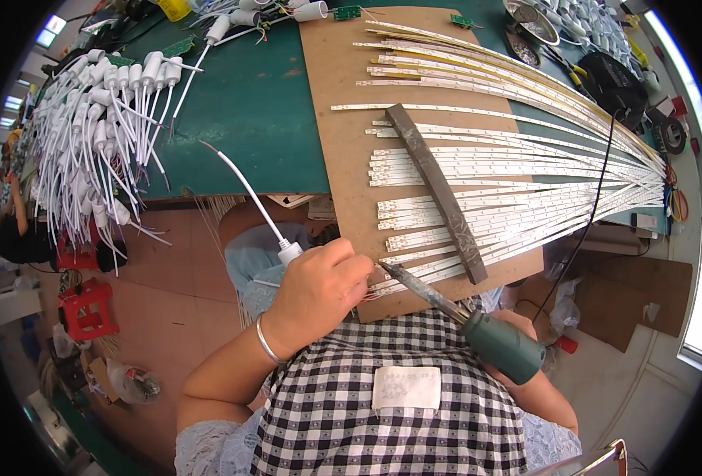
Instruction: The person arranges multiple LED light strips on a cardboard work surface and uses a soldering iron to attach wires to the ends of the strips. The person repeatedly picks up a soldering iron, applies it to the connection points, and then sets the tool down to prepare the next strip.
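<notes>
My left hand (pixel 319 289) is closed round a white plastic end cap (pixel 290 251), whose white cable (pixel 248 189) sticks up and away to the left. Its pinched fingers sit at the strip ends by the board's near left corner. In my right hand (pixel 516 321), partly hidden behind the tool, is a soldering iron (pixel 503 346) with a green handle. The iron's tip meets the end of one LED strip (pixel 414 255), close to my left fingertips. Many white LED strips fan out across the brown board (pixel 339 174), and a dark grey bar (pixel 434 190) lies over them.
White end caps with cables (pixel 101 119) are heaped on the green table (pixel 240 103) at the left. A black cord (pixel 597 198) crosses the strips on the right. Beyond lie a metal bowl (pixel 532 22) and a tape roll (pixel 671 135). A red stool (pixel 89 309) stands on the floor.
</notes>
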{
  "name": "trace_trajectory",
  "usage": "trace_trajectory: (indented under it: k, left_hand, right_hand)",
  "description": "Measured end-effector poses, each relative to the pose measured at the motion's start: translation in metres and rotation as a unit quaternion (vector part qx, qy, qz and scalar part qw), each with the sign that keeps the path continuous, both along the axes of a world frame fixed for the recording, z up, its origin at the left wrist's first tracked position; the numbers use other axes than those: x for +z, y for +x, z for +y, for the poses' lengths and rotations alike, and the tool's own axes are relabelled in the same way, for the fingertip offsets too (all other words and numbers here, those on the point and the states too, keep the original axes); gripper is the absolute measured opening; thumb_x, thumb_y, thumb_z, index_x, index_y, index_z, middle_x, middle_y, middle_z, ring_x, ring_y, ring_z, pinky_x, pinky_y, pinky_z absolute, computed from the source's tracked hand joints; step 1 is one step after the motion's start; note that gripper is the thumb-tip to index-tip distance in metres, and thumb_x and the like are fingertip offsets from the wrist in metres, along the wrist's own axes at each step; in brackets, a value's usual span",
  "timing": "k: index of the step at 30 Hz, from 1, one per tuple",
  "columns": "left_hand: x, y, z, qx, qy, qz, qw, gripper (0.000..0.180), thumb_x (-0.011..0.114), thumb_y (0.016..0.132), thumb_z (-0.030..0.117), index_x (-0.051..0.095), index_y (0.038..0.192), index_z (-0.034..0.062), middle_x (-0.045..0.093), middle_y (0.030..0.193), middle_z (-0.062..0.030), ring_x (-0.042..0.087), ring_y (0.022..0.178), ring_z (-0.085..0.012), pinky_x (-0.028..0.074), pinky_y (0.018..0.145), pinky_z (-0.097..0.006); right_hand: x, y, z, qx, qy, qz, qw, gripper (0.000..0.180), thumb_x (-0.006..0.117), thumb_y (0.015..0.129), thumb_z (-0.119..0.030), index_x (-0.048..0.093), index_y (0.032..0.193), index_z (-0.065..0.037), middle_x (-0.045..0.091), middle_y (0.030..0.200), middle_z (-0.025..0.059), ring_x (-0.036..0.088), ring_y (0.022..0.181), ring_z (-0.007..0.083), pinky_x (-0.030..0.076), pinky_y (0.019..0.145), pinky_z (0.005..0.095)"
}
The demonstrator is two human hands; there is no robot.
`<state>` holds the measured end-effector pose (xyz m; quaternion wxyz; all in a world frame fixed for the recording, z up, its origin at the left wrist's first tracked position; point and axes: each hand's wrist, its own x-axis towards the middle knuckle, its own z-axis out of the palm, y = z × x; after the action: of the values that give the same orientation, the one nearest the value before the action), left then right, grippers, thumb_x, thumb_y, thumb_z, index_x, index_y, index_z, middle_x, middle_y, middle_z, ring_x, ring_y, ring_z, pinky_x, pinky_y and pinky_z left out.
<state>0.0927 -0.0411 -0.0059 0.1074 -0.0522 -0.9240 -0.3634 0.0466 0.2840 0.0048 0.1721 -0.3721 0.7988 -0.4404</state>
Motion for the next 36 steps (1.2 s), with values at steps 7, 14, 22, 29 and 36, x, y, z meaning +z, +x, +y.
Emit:
trace_trajectory:
  k: [7,14,22,29,36]
  left_hand:
    - [0.000,0.000,0.000,-0.001,0.001,0.000,1.000,0.010,0.073,0.075,0.002,0.067,0.083,0.0047,0.056,0.072,-0.0070,0.059,0.058,-0.0236,0.046,0.050,-0.034]
    - [0.000,0.000,0.001,0.004,0.007,-0.003,1.000,0.011,0.071,0.075,0.000,0.067,0.084,0.0054,0.056,0.073,-0.0075,0.059,0.060,-0.0244,0.047,0.051,-0.034]
    - [0.004,-0.001,0.001,-0.002,-0.006,-0.004,1.000,0.013,0.070,0.074,-0.001,0.067,0.085,0.0065,0.056,0.074,-0.0074,0.059,0.061,-0.0255,0.047,0.053,-0.035]
    - [0.003,-0.002,0.001,-0.003,-0.005,-0.018,1.000,0.013,0.070,0.074,0.000,0.066,0.085,0.0067,0.056,0.074,-0.0076,0.059,0.061,-0.0262,0.047,0.053,-0.036]
    - [0.004,-0.002,0.000,-0.003,0.004,-0.034,0.999,0.014,0.069,0.073,-0.001,0.066,0.085,0.0059,0.058,0.075,-0.0084,0.061,0.064,-0.0275,0.048,0.055,-0.036]
  right_hand:
    - [0.011,-0.008,-0.016,-0.041,-0.111,-0.166,0.979,0.034,0.067,0.085,-0.022,0.062,0.107,0.003,0.068,0.089,0.0107,0.068,0.080,0.0211,0.055,0.074,0.0317]
    - [-0.005,-0.010,-0.041,-0.092,-0.219,-0.393,0.888,0.071,0.067,0.089,-0.026,0.030,0.145,-0.001,0.052,0.134,0.0161,0.059,0.117,0.0278,0.047,0.102,0.0448]
    - [-0.004,-0.030,-0.111,-0.132,-0.305,-0.456,0.826,0.084,0.070,0.083,-0.039,0.030,0.149,-0.005,0.041,0.146,0.0192,0.044,0.133,0.0370,0.034,0.114,0.0535]
    - [-0.016,-0.026,-0.108,-0.116,-0.287,-0.419,0.854,0.086,0.070,0.083,-0.037,0.028,0.150,-0.005,0.038,0.149,0.0194,0.042,0.136,0.0344,0.029,0.117,0.0537]
    - [-0.016,-0.026,-0.107,-0.112,-0.279,-0.438,0.847,0.084,0.069,0.084,-0.037,0.028,0.150,-0.004,0.038,0.148,0.0197,0.042,0.136,0.0339,0.029,0.117,0.0536]
